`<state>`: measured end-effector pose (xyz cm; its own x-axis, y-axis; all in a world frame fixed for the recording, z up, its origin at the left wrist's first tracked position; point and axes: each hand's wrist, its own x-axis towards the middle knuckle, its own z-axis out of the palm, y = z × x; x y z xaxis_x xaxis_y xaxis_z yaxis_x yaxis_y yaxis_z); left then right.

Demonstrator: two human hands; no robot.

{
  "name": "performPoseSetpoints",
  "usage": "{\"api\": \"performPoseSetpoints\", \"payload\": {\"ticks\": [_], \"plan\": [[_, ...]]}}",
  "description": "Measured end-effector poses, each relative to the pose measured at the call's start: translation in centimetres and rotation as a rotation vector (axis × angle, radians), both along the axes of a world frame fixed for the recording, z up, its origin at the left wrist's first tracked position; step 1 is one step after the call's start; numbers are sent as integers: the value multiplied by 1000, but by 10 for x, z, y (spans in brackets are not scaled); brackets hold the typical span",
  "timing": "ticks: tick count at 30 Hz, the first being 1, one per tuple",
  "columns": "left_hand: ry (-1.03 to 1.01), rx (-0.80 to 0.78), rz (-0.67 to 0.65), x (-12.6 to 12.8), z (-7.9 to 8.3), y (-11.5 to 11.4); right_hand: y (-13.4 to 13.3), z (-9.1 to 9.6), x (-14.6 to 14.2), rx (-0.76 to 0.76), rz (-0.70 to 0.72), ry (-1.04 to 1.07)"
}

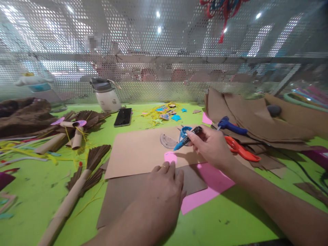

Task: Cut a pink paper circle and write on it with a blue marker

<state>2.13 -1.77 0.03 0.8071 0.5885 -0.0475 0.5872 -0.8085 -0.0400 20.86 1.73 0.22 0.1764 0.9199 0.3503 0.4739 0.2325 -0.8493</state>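
Observation:
My right hand (208,145) pinches a marker (188,138) with a dark barrel and a blue front end. Its tip points down, just above a small rounded piece of pink paper (170,157) that bears a faint blue mark. The fingertips of my left hand (164,186) lie flat on the lower edge of that pink piece, pressing it against a light brown paper sheet (135,150). Behind the marker lie a clear protractor (169,141) and a blue ring-shaped thing (183,132), partly hidden. A darker brown sheet (123,194) and larger pink paper (215,184) extend beneath.
To the right are orange-handled scissors (243,150), a blue glue gun (232,126) with its cord and stacked brown paper (246,116). A phone (123,117), a bottle (106,95) and yellow shreds (159,112) sit behind. A paper-tube craft (69,201) lies left.

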Motion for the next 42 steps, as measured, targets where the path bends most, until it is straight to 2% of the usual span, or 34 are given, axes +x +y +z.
{"api": "performPoseSetpoints", "payload": {"ticks": [14, 18, 27, 42], "plan": [[-47, 87, -35, -3, -10, -2, -3, -4, -8, -32, 113, -6], [-40, 73, -21, -3, -8, -2, -4, -7, -10, -30, 150, -8], [-12, 58, -18, 0, -3, -3, -6, -8, -15, -63, 155, -2], [-18, 64, -43, -1, -5, -2, -4, -12, -14, -70, 139, 1]]}}
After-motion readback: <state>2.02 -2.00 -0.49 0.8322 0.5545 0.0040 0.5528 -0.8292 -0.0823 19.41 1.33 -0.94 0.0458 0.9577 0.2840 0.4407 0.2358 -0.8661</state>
